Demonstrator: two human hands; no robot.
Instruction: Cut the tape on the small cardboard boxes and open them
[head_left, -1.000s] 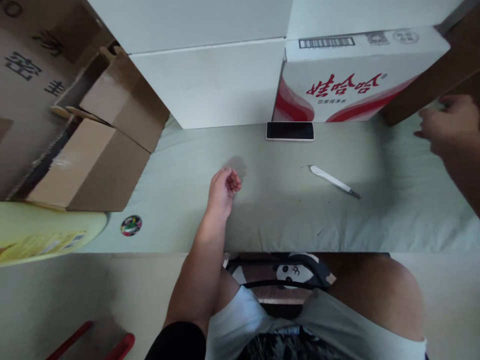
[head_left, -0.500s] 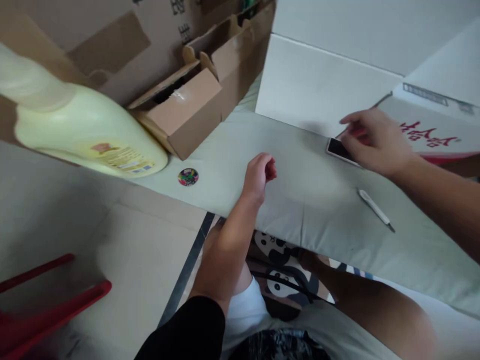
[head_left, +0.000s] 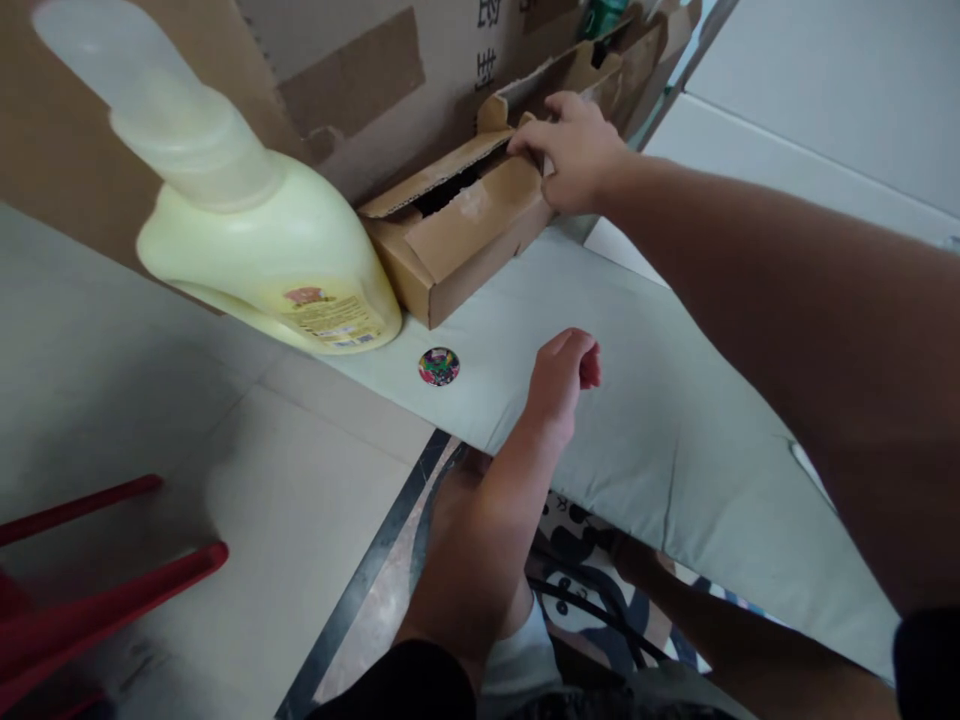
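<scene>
My right hand [head_left: 577, 150] reaches far across to the left and rests on the top edge of a small open cardboard box [head_left: 457, 225]. Its fingers curl over the flap, and nothing shows in them. My left hand [head_left: 562, 378] lies on the pale green padded surface [head_left: 675, 440] with the fingers loosely curled into a fist, holding nothing visible. A small round colourful sticker [head_left: 439, 366] lies on the pad just left of that hand.
A large pale yellow plastic bottle [head_left: 255, 250] lies on its side left of the box. Big brown cartons [head_left: 360, 70] stand behind, white boxes [head_left: 810, 110] at the right. A red frame [head_left: 97, 590] stands on the tiled floor.
My right hand left the phone area at the right and swung left onto the cardboard box. The view turned left; the phone and the white pen-like tool went out of sight. The left hand stayed curled.
</scene>
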